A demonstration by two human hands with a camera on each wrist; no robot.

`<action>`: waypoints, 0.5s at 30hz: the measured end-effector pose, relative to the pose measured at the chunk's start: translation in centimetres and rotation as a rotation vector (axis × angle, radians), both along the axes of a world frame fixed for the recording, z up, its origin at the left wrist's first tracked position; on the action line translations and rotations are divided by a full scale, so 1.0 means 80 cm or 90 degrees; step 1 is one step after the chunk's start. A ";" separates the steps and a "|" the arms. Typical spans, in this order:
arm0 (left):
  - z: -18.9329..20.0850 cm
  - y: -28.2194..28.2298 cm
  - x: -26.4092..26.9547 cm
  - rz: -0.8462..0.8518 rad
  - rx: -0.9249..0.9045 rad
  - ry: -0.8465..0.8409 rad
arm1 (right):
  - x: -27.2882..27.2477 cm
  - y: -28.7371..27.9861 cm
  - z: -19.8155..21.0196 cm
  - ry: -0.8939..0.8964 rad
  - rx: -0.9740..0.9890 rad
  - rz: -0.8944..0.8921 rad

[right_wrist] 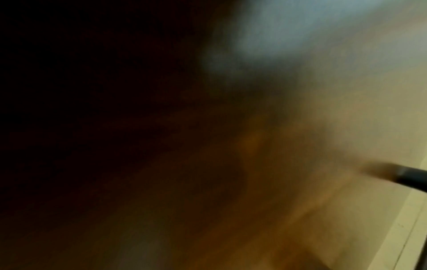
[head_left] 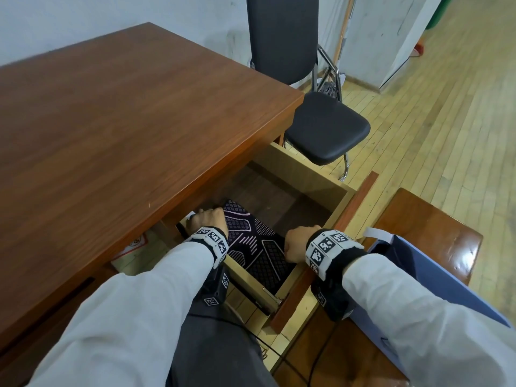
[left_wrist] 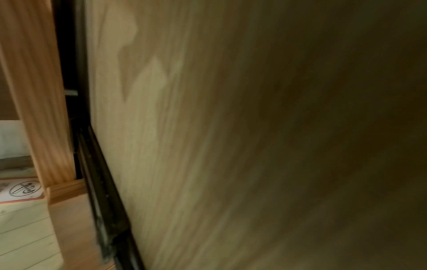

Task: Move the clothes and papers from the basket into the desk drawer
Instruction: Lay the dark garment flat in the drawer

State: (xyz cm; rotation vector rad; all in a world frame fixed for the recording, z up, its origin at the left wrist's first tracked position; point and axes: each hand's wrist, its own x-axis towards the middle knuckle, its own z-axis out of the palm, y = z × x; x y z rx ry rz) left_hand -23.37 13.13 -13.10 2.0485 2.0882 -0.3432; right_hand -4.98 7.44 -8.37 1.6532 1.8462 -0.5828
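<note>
Both hands reach into the open drawer [head_left: 329,188]: the left hand [head_left: 206,219] and right hand [head_left: 297,244] seemingly grip the patterned dark cloth [head_left: 257,247] lying inside; both wrist views are blurred.

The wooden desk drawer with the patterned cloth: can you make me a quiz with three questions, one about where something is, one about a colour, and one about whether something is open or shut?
1. Where is the dark patterned cloth?
A. On the desk top
B. Inside the pulled-out light wooden drawer
C. On the chair seat

2. What colour is the padded seat of the metal-legged chair?
A. Black
B. Red
C. Yellow

3. What state is the drawer in?
A. Pushed fully shut
B. Taken out and lying on the floor
C. Pulled out, open

Answers:
1 B, the cloth lies in the drawer, between the left hand and right hand.
2 A, the seat cushion looks black.
3 C, the drawer's inside floor shows beyond the brown wooden desk edge.
</note>
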 end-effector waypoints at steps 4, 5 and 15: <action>-0.001 0.001 0.000 0.001 0.003 -0.011 | 0.001 -0.003 -0.007 -0.073 0.029 0.029; 0.000 0.000 0.000 0.005 0.009 -0.015 | 0.001 -0.003 -0.008 -0.083 0.017 0.034; 0.024 -0.006 0.001 0.069 -0.036 -0.164 | 0.006 -0.003 0.001 0.081 0.151 -0.032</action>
